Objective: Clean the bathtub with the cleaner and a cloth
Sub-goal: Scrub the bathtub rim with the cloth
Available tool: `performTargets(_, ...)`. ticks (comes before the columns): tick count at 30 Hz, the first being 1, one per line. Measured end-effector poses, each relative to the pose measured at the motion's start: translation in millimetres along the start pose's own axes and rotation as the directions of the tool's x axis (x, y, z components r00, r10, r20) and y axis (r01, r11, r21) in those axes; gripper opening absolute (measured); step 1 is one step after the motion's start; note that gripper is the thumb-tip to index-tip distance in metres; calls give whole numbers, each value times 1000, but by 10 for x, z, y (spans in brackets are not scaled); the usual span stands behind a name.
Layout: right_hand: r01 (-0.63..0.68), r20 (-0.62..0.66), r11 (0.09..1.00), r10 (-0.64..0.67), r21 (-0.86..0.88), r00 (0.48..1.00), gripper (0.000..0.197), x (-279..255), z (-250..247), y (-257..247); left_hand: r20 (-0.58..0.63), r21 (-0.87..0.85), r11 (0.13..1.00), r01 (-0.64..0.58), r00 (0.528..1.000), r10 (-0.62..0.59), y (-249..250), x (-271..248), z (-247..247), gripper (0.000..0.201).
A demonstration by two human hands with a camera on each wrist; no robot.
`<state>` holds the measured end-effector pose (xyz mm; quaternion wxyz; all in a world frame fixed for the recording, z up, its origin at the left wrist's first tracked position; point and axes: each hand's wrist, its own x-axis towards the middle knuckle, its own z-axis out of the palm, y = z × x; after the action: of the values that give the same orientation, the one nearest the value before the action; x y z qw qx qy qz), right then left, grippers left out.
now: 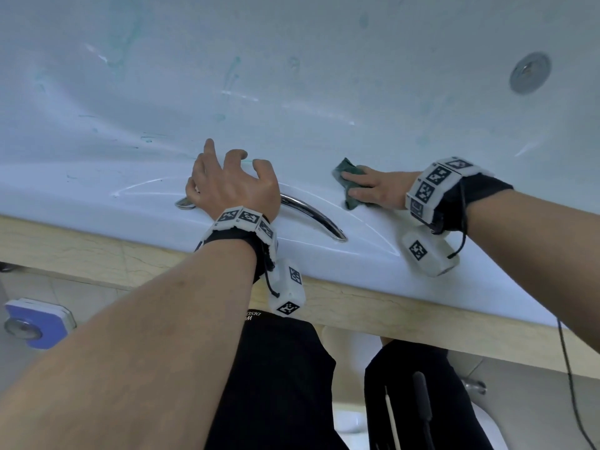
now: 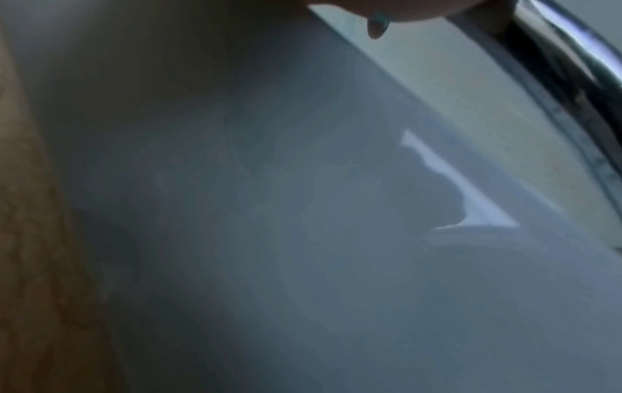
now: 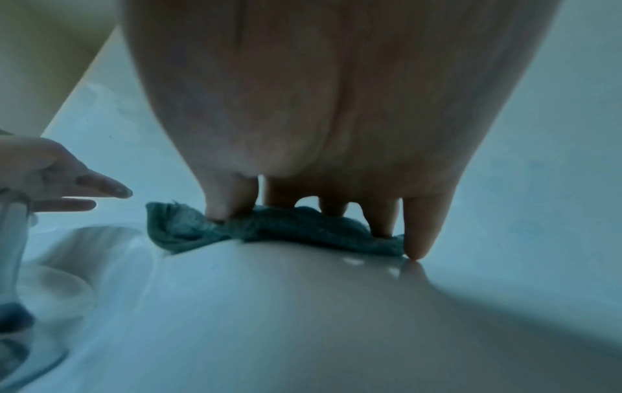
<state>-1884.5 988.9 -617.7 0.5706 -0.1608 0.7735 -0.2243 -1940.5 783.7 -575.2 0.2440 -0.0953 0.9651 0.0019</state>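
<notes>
The white bathtub [image 1: 292,76] fills the head view, with faint green cleaner streaks [image 1: 232,71] on its inner wall. My right hand [image 1: 370,190] presses a dark green cloth [image 1: 345,168] flat on the tub's near rim. In the right wrist view its fingertips [image 3: 380,226] bear down on the cloth [image 3: 286,231]. My left hand [image 1: 227,183] rests on the left part of a curved chrome grab handle [image 1: 311,212] on the rim, fingers spread and loosely bent, holding nothing. No cleaner bottle is in view.
A round chrome fitting [image 1: 530,72] sits in the tub wall at upper right. A beige stone ledge [image 1: 373,306] runs under the rim. A purple and white object [image 1: 35,323] lies on the floor at left. My legs stand against the ledge.
</notes>
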Motion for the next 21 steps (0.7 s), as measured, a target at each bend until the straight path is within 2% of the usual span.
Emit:
performTargets(1, 20, 60, 996, -14, -88, 998, 43, -9, -10, -26, 0, -2, 1000, 1, 1000, -1, 0, -1, 3, 45)
performTargets(3, -8, 122, 995, 21, -102, 992, 44, 8, -84, -106, -1, 6, 1000, 5, 1000, -5, 3, -1, 2, 45)
performTargets(7, 74, 23, 997, -73, -36, 997, 45, 306, -323, -380, 1, 4, 1000, 13, 1000, -13, 17, -3, -11, 45)
performTargets(10, -1, -16, 989, 4, 148, 1000, 53, 422, -396, -541, 6, 15, 1000, 9, 1000, -9, 20, -1, -19, 45)
performTargets(14, -42, 12, 981, 40, 188, 999, 49, 207, -246, -399, 10, 16, 1000, 13, 1000, -13, 16, 7, -11, 44)
performTargets(16, -42, 61, 994, 36, 98, 997, 44, 56, -123, -203, 7, 15, 1000, 12, 1000, -12, 5, 4, -4, 44)
performTargets(18, -122, 125, 991, 114, 55, 986, 45, -69, -17, -51, 4, 11, 1000, 7, 1000, -7, 6, 2, -2, 43)
performTargets(21, -125, 175, 990, 135, -69, 975, 48, -93, 14, -25, 2, 11, 1000, 10, 1000, -10, 10, 3, -2, 45)
